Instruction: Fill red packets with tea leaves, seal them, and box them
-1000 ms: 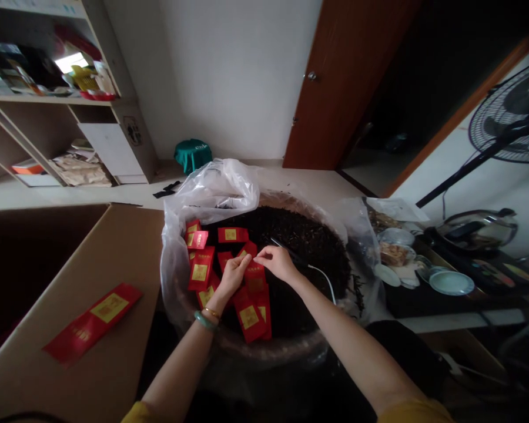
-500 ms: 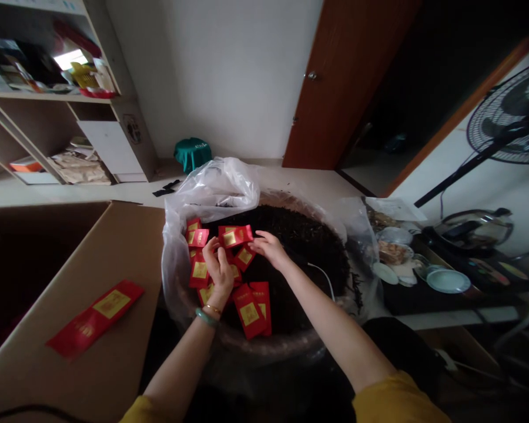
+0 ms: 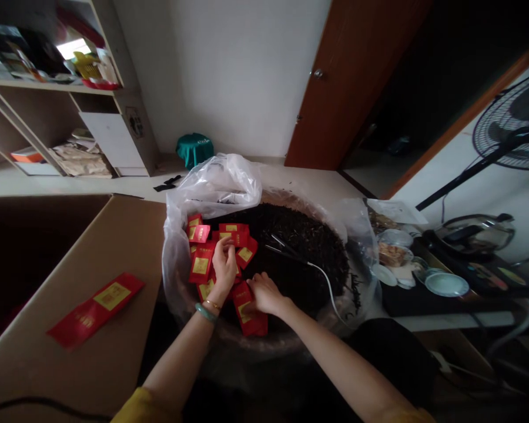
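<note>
A pile of red packets with yellow labels (image 3: 201, 265) lies on dark, loose dried leaves (image 3: 300, 226) in a wide, plastic-lined container (image 3: 286, 343). My left hand (image 3: 224, 267) hovers over the pile with loosely bent fingers, and no packet shows in it. At the near side of the pile, my right hand (image 3: 267, 294) has its fingers bent over the upper part of a red packet (image 3: 245, 314); its fingertips are partly hidden. Beyond that hand, a slim black tool (image 3: 284, 248) with a white cord (image 3: 328, 285) rests on the leaves.
At the left stands an open cardboard box (image 3: 127, 235), with one red packet (image 3: 97, 308) lying on its flap. A side table (image 3: 401, 302) at the right holds dishes and a glass-lidded pot (image 3: 476, 231). Behind it stands a fan (image 3: 511, 123).
My right hand has moved down and toward me, from the far packet to the near ones. The far packet now lies on the pile. The black tool, hidden before by my arm, is visible.
</note>
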